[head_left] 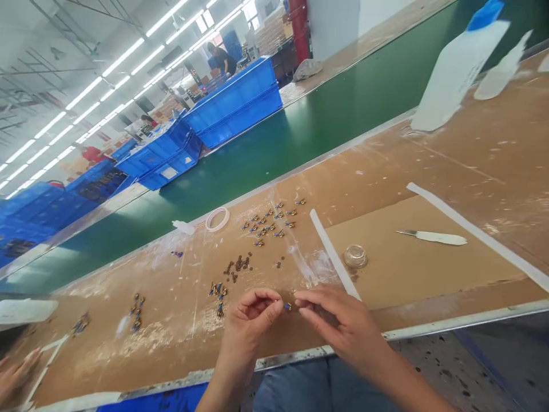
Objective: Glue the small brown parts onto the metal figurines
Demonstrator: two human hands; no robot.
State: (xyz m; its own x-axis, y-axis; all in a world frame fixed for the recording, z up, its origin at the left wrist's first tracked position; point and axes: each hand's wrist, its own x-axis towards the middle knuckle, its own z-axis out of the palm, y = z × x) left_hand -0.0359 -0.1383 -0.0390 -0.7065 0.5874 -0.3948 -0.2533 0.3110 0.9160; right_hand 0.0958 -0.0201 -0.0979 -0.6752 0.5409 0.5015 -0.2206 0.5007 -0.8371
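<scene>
My left hand (253, 320) pinches a small blue and gold part (287, 306) between thumb and forefinger, low over the bench. Close on its right is my right hand (343, 320), with thumb and fingertips slightly apart; nothing shows between them. Beyond the hands lies a scattered pile of small dark round pieces (240, 264). Several similar blue and gold parts (268, 223) are spread out farther back, and another cluster (218, 290) sits just left of my left hand.
A knife (441, 237) and a small clear cup (355, 256) rest on cardboard at right. Farther off stand a white bottle (458, 74), a tape roll (217, 219), a green belt (343, 103) and blue crates (235, 103). Another person's hand (19, 372) is at lower left.
</scene>
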